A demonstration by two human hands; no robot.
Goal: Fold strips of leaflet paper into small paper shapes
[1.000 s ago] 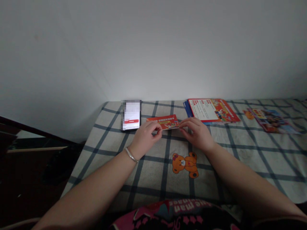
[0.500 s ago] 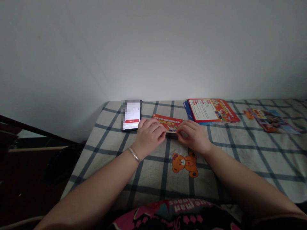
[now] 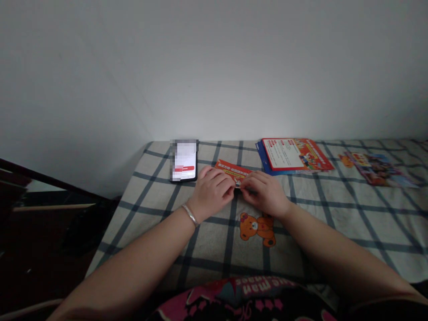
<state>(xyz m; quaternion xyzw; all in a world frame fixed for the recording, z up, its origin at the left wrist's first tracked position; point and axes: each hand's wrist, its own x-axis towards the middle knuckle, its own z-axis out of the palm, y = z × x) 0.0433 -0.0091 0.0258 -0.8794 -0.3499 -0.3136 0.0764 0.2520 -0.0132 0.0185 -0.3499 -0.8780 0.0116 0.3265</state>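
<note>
A red printed leaflet (image 3: 230,167) with white lettering lies between my hands, its near edge pinched in the fingers of both. My left hand (image 3: 213,191), with a silver bangle on the wrist, grips the left part of that edge. On the right part my right hand (image 3: 265,191) is closed with curled fingers. The two hands are close together, with only a small gap between the fingertips. Both thumbs are mostly hidden, and the fingers cover the leaflet's near corners.
A phone (image 3: 186,161) with a lit screen lies left of my hands. A stack of red and white leaflets (image 3: 282,154) is at the back right, with a colourful leaflet (image 3: 381,169) farther right. The checked tablecloth (image 3: 207,254) meets a pale wall (image 3: 214,71) behind.
My right hand has slid left along the near edge, closer to my left hand. The left hand has shifted slightly right, and the leaflet is tilted a little more.
</note>
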